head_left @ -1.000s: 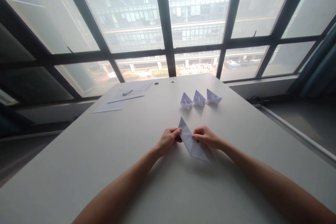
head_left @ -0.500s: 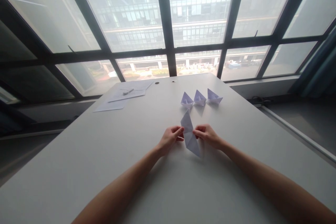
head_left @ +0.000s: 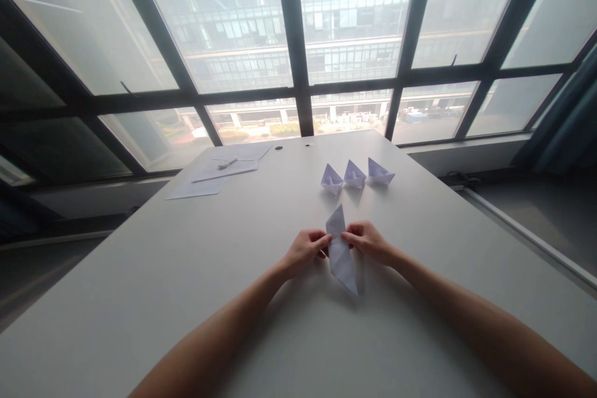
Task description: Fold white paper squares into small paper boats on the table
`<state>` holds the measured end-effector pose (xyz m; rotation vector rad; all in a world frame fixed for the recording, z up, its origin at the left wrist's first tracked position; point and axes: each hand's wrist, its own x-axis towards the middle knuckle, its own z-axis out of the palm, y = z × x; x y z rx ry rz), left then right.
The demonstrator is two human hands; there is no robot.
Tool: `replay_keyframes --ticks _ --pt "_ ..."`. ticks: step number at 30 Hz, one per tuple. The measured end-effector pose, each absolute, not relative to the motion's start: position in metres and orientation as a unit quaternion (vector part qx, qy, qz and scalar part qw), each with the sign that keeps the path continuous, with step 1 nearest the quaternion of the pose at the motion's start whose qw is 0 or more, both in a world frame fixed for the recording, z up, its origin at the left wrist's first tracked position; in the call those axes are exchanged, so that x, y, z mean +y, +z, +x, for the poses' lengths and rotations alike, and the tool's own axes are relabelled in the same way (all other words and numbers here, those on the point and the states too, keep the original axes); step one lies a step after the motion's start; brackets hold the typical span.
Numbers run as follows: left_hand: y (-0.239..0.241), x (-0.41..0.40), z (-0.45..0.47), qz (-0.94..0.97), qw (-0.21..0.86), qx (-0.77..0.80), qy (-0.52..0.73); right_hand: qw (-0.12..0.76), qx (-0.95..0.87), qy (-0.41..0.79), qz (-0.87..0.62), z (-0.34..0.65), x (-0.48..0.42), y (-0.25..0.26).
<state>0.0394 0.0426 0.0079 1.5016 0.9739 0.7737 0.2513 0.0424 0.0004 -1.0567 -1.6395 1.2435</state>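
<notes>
Pinching from either side, the left hand (head_left: 305,250) and the right hand (head_left: 368,241) each close thumb and forefinger on the middle of a folded white paper diamond (head_left: 344,264), the other fingers curled loosely in. The fingertips of the two hands nearly meet across the paper. The folded white paper diamond stands on edge rather than lying flat: its far tip points up and away toward the window, and its near tip is low, at or just over the pale grey table (head_left: 261,323), roughly midway between the left and right edges.

The step in hand looks like working the two sides of the fold. It would go best with equal grips level with each other at the widest part, even and gentle force so the thin paper does not tear at the centre crease, and the tips left free.

Beyond the hands, toward the far edge and a little right of centre, three small white paper boats (head_left: 354,175) sit in a row, close together, well apart from the held piece. Near the far left corner lie loose white paper sheets (head_left: 209,181), overlapping, with a small pale pen-like object (head_left: 227,163) on top; what it is cannot be told. Behind the far edge rises a dark-framed window (head_left: 291,43).
</notes>
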Motion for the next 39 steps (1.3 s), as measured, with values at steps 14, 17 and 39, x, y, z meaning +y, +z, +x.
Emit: replay_keyframes --ticks 14,17,39 --pt "-0.001 0.034 0.046 0.698 0.417 0.439 0.382 0.421 -0.632 0.492 -0.425 0.252 0.046 0.002" --pt "0.001 0.035 0.045 0.709 0.427 0.427 0.364 0.41 -0.644 0.495 -0.416 0.253 0.045 0.003" --pt "0.007 0.041 0.039 0.638 0.584 0.348 0.362 0.422 -0.673 0.479 -0.373 0.247 0.048 -0.008"
